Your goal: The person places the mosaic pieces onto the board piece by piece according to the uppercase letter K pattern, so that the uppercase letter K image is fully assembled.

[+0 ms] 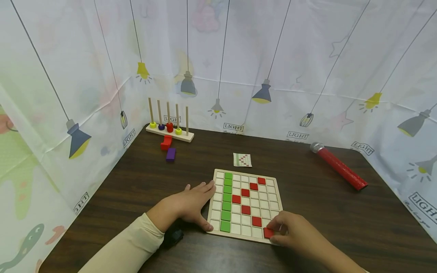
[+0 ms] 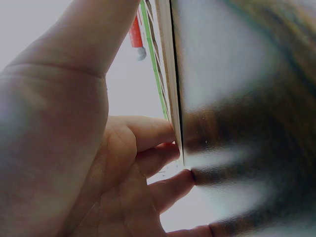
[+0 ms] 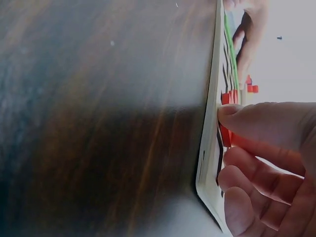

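A wooden grid board with white squares lies flat on the table, a column of green tiles near its left side. Red tiles form a sideways V across the grid. My left hand rests along the board's left edge, fingers extended, thumb at the near-left corner. In the left wrist view its fingers touch the board's side and the tabletop. At the near-right part of the board, my right hand pinches a red tile between thumb and finger, over the bottom row; whether it is fully seated I cannot tell.
Behind the board lies a small pattern card. A peg stand with coloured rings is at the back left, a red block and a purple block before it. On the right lies a red microphone-shaped object. Printed cloth surrounds the table.
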`<state>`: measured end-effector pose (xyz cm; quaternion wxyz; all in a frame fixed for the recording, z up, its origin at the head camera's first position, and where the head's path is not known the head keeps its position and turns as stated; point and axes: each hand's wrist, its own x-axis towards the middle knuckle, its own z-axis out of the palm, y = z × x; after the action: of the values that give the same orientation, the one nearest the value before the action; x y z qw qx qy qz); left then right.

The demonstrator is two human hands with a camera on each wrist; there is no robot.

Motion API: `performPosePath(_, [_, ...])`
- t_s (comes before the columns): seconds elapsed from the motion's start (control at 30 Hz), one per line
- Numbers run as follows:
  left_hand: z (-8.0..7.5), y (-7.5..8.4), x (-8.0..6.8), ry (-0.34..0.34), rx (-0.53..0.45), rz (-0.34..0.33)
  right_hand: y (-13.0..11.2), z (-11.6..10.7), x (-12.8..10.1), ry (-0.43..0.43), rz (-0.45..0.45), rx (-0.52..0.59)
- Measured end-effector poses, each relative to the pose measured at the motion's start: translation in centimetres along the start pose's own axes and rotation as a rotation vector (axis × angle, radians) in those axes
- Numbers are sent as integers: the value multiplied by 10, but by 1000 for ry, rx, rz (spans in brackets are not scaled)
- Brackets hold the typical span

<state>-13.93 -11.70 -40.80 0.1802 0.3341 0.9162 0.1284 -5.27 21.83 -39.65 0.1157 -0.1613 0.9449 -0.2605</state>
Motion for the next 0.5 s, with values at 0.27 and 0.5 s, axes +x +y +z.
performPosePath(0.27, [0,0,-1,4,-3,10,0,-1,-1,-8,-11,-29])
performPosePath(0.5, [-1,0,0,1,-9,8,1,0,-1,7,5,-30])
